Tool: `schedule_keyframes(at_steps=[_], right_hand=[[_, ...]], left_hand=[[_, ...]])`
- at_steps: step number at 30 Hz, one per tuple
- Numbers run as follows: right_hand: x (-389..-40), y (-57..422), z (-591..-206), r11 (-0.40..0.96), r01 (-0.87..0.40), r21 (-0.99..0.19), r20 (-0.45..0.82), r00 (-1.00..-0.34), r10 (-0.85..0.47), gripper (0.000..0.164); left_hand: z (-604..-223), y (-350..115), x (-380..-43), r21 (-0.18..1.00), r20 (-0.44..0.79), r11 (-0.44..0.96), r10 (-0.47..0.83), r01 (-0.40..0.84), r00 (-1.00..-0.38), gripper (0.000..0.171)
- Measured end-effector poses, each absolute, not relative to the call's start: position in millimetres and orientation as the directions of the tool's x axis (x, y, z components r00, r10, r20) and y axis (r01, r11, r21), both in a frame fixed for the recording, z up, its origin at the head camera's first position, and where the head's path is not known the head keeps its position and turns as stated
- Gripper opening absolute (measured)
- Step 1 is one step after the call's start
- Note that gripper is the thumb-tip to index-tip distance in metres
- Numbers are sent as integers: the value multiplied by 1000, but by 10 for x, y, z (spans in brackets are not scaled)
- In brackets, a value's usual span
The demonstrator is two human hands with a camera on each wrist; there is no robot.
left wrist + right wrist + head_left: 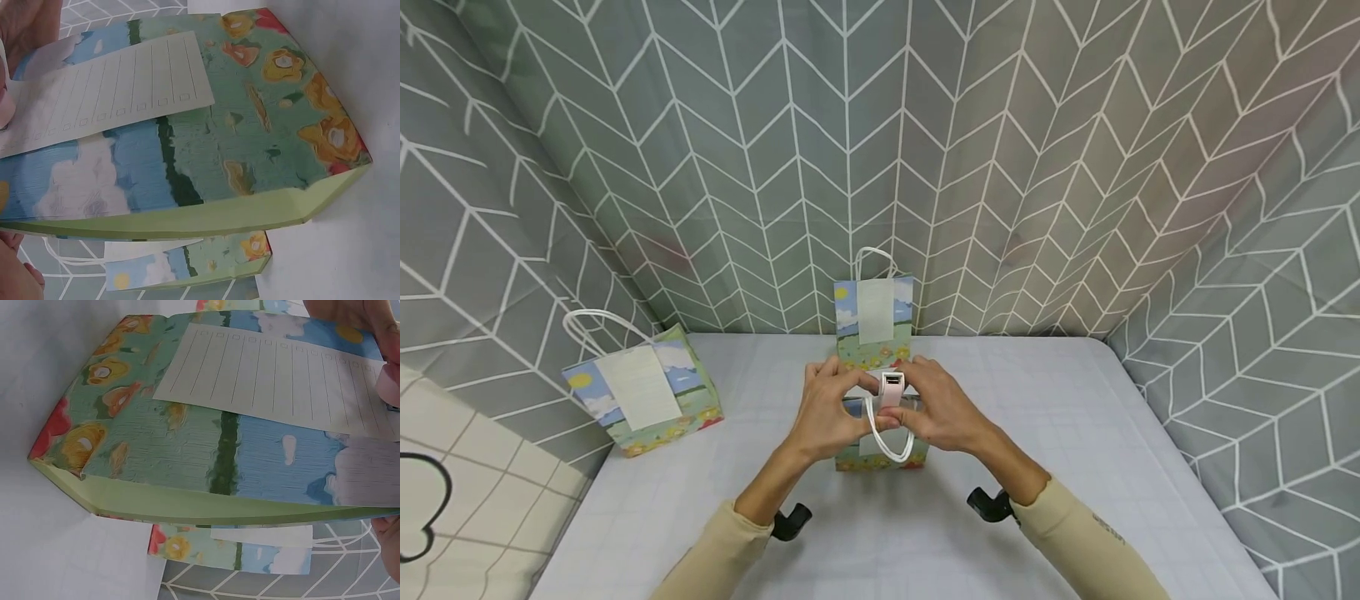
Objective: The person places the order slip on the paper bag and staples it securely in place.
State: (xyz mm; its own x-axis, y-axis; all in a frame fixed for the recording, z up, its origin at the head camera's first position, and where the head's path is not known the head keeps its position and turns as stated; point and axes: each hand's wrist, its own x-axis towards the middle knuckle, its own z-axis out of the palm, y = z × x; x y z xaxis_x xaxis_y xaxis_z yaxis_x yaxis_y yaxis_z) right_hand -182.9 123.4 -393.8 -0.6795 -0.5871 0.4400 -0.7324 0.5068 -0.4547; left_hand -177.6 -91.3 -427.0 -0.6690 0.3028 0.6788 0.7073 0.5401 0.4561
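My left hand (835,408) and right hand (943,408) meet at the top of a paper gift bag (206,150) painted with flowers, sky and clouds. Between their fingers they squeeze a small pink-and-white stapler (892,392), its slotted end facing up. Both thumbs lie on the near side; the index fingers reach round behind. A lined paper slip (269,378) with checkboxes lies on the bag's front, its upper end under the stapler. The bag's white cord handle (891,446) loops down toward me. How each fingertip bears on the bag is partly hidden.
Behind stands a matching gift bag (874,354) with a slip and raised handles. Another such bag (640,387) stands turned at the table's left side. All are on a white-covered table (1037,433), with patterned grey curtains (880,167) behind and at the sides.
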Motion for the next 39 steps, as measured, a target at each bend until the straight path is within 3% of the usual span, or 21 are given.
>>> schedule_keyframes(at_steps=[11,16,39], right_hand=[[-1834,1223,-3933,531,-768,-358,482,-639,-599,32],[-1851,1268,-3931,518,-770,-373,469,-638,-611,38],[-1884,1306,-3865,583,-709,-396,374,-705,-602,49]], left_hand=[[-4313,-908,-1805,433,723,514,292,741,-626,45],[-4319,-906,-1814,447,708,518,294,729,-643,46],[-4331,-1017,-1769,492,647,502,335,711,-685,50]])
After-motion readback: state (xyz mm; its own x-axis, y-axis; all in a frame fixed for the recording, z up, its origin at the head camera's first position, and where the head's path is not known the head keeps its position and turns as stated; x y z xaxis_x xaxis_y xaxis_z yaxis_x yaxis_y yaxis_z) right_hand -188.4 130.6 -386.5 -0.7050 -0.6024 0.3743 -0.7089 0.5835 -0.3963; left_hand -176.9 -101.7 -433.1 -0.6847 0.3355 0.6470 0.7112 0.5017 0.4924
